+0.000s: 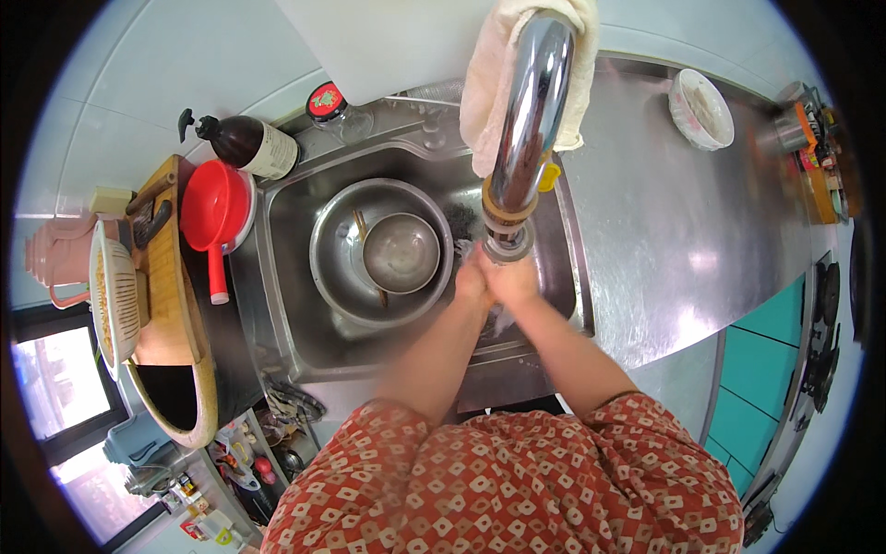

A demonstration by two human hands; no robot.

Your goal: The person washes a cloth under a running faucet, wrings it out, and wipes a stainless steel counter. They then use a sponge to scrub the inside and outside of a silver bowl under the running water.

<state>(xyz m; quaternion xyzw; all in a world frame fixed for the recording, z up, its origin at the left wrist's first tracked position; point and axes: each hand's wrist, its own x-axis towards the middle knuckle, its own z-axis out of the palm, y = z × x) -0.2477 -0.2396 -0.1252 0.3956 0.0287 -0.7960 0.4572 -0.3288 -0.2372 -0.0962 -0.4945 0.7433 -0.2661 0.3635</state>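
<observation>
Both hands are close together under the chrome faucet (540,104), inside the stainless steel sink (297,353). My left hand (471,280) touches my right hand (513,280). The faucet's mouth covers most of the fingers, so I cannot see whether they hold anything. Splashing water shows around them. Left of the hands, a large metal basin (339,298) stands in the sink. Inside it sits a smaller metal bowl (401,253), with wooden chopsticks (360,225) partly under it. A cream cloth (484,104) is draped over the faucet.
Along the sink's left side are a red plastic ladle (211,201), a brown pump bottle (252,145) and a lidded glass jar (346,124). A wooden cutting board (163,277) and a white colander (118,298) lie farther left. On the steel counter (664,228) stands a white bowl (699,111).
</observation>
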